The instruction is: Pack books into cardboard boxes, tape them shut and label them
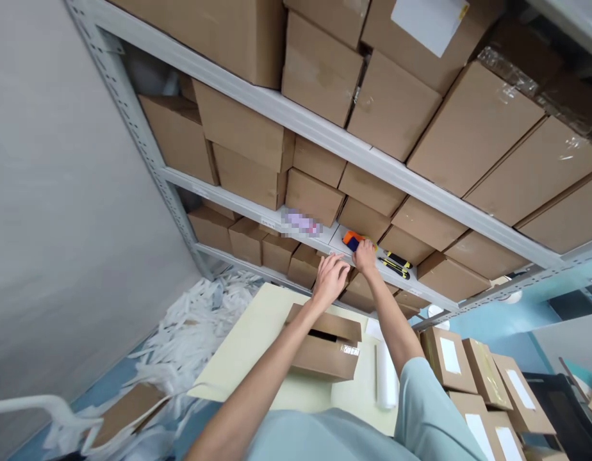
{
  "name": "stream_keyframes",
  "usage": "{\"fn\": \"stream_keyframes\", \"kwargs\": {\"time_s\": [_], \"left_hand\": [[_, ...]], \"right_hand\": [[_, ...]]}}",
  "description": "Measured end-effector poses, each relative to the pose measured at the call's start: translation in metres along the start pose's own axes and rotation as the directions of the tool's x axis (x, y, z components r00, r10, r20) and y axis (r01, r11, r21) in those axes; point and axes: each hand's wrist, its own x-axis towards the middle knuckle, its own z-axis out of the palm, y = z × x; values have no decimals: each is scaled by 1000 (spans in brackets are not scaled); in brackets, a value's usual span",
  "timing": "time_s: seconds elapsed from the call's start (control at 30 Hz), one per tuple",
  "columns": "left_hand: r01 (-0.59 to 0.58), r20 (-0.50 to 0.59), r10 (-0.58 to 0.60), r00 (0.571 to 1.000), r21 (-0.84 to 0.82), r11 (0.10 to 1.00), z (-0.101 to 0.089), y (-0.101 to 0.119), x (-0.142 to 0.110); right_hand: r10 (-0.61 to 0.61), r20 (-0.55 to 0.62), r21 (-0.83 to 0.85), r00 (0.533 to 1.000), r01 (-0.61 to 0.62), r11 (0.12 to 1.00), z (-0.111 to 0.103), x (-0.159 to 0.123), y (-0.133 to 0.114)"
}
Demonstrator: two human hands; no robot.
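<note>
My right hand (364,256) reaches to the shelf and has its fingers closed on an orange and dark blue tape dispenser (352,241), partly covered by the hand. Close by on its left, my left hand (331,279) is raised with loosely curved fingers and nothing in it, near the shelf's front edge. Two black and yellow utility knives (396,264) lie on the shelf to the right of my right hand. Below my forearms, a cardboard box (325,358) stands on the pale yellow table (243,346), its top flaps folded in with a dark gap between them.
Metal shelving (315,134) packed with cardboard boxes rises in front. A white roll (385,378) lies at the table's right side. Labelled boxes (450,358) are stacked to the right. White scrap strips (195,326) heap on the floor at left, beside the wall.
</note>
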Motion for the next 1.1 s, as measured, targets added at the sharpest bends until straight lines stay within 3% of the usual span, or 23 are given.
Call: {"fn": "stream_keyframes", "kwargs": {"time_s": [0.23, 0.37, 0.43, 0.5, 0.57, 0.6, 0.67, 0.77, 0.83, 0.9, 1.1], "left_hand": [[147, 3, -147, 989, -51, 988, -20, -21, -53], [190, -9, -193, 981, -136, 972, -28, -12, -61], [197, -8, -202, 979, -191, 962, -34, -7, -67], [205, -19, -216, 976, -250, 946, -43, -5, -79], [219, -41, -240, 970, -287, 933, -53, -4, -98], [231, -53, -257, 965, -293, 928, -57, -4, -108], [251, -58, -280, 958, -300, 920, -64, -1, -127], [255, -21, -277, 961, -323, 911, -68, 11, -148], [252, 4, -266, 964, -331, 909, -69, 20, -156], [254, 14, -264, 964, -329, 910, -70, 27, -161], [260, 80, -248, 966, -284, 923, -78, 29, -166]], "right_hand": [[135, 117, -54, 984, -129, 990, 5, 9, 5], [157, 209, -12, 965, -158, 987, -13, 19, 13], [146, 208, 32, 967, -156, 987, -20, 11, 15], [121, 181, 82, 976, -138, 987, -22, -17, 13], [79, 144, 215, 986, -110, 970, -16, -64, 5], [76, 92, 444, 993, -109, 889, -11, -94, -1], [51, 100, 785, 994, -111, 610, 1, -156, -17], [81, 221, 944, 972, -234, 234, 13, -233, -47], [99, 253, 958, 963, -263, 117, 15, -261, -66], [104, 253, 959, 962, -263, 104, 15, -270, -77], [105, 235, 932, 966, -254, 257, 16, -269, -78]]}}
